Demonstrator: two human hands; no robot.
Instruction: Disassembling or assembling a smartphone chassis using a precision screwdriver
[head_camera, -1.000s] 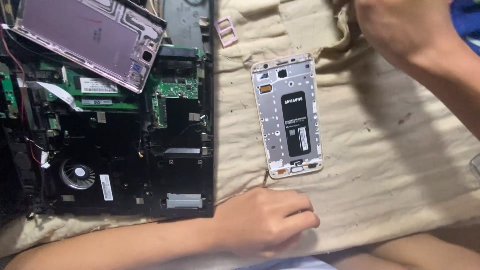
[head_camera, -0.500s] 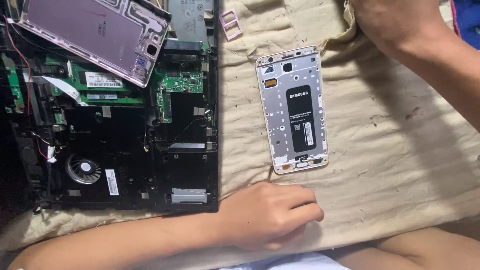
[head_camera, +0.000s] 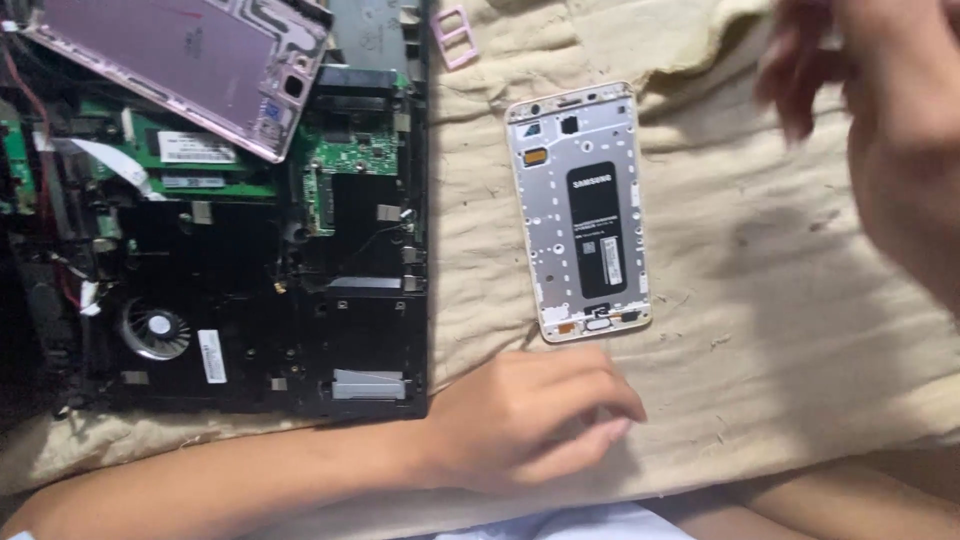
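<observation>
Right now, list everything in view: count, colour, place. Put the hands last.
Opened phone: one, silver-white frame with a black battery, back cover off, lying flat on the cloth at centre.
Phone back cover: one, pinkish, resting tilted on the opened laptop, top left.
Opened laptop: one, black chassis with green circuit boards and a round fan showing, left side.
Small tray frame: one, pink, on the cloth near the top edge, above and left of the phone.
Cloth: one, beige and wrinkled, under the phone.
Left hand: resting empty on the cloth just below the phone, fingers loosely curled, apart from the phone.
Right hand: raised at upper right, blurred, nothing visibly held.
</observation>
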